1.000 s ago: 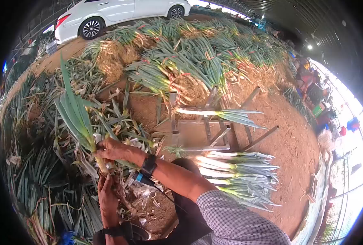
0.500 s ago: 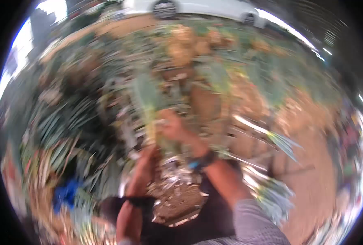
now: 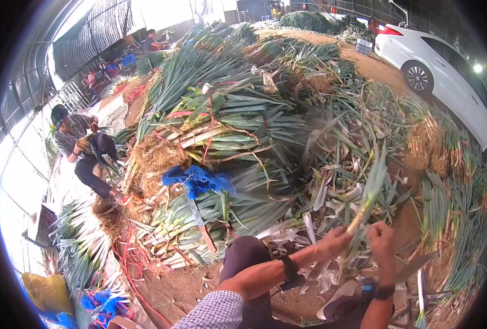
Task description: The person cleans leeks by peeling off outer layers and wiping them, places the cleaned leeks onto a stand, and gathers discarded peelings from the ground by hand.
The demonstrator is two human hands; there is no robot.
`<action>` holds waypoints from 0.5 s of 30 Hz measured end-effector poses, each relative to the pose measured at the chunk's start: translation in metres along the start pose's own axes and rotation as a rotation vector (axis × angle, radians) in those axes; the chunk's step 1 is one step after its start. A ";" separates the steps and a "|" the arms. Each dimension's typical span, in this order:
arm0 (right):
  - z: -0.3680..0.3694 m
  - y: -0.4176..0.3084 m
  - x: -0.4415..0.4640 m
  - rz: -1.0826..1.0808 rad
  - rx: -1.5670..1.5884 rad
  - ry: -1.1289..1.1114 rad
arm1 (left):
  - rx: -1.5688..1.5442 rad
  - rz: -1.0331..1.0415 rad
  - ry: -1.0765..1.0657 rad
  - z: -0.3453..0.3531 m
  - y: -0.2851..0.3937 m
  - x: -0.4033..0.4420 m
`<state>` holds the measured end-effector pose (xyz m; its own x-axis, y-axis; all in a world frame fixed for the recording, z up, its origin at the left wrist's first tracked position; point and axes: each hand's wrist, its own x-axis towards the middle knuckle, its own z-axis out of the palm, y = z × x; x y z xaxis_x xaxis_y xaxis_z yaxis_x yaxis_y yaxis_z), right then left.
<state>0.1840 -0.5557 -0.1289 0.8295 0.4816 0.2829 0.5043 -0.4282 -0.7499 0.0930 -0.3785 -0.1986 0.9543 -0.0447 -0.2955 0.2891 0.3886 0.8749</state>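
Where the head view falls between the person's arms, the left hand (image 3: 335, 242) is closed around the lower part of a long green stalk with a pale base (image 3: 373, 189), whose leaves fan upward and away over loose trimmings. The right hand (image 3: 382, 236) is curled just beside the stalk's lower part, on its right; whether it pinches a strip of leaf, I cannot tell. Behind the stalk, a litter of limp green and whitish leaves (image 3: 336, 189) runs close up to both hands, so the clearer room around the held leaves is above the litter rather than level with it. Left of the litter rises a broad heap of long green stalks (image 3: 199, 82), its near edge ending before the person's dark-trousered knee (image 3: 246, 253). On the heap lies a tangle of bright blue netting (image 3: 198, 180), and just below it a knife with a flat silvery blade and a brownish handle (image 3: 203, 226), handle end toward the knee. Bare brown soil (image 3: 186, 285) opens between the heap's lower edge and the checked sleeve (image 3: 213, 311). Bundled stalks with straw-coloured roots (image 3: 427, 142) bound the right side, below a white car (image 3: 446, 71). Past the heap's left edge, well apart, a co-worker in a dark cap (image 3: 84, 143) bends over some stalks.
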 end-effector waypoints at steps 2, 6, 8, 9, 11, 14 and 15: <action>-0.032 0.006 0.001 0.049 0.072 0.115 | -0.086 -0.046 0.086 0.002 -0.001 0.005; -0.057 0.007 0.008 -0.061 -0.128 0.303 | -0.013 -0.019 0.234 -0.012 -0.016 0.020; -0.040 0.084 0.001 -0.211 -0.362 0.191 | -0.143 -0.044 0.253 -0.003 -0.007 0.009; -0.040 0.099 -0.002 -0.150 -0.371 0.106 | -0.213 -0.081 0.282 0.004 0.012 -0.005; -0.053 0.020 0.009 0.279 0.072 -0.073 | -0.083 0.027 0.186 0.004 0.011 -0.002; -0.042 0.015 0.016 0.332 0.405 -0.026 | -0.008 0.079 0.089 0.013 0.000 -0.003; -0.034 0.011 0.017 0.339 0.535 0.052 | -0.025 0.086 0.027 0.021 0.008 -0.012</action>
<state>0.2114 -0.5781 -0.1121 0.9393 0.3430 -0.0040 0.0331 -0.1022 -0.9942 0.0848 -0.3943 -0.1803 0.9731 0.0151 -0.2299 0.2034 0.4130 0.8877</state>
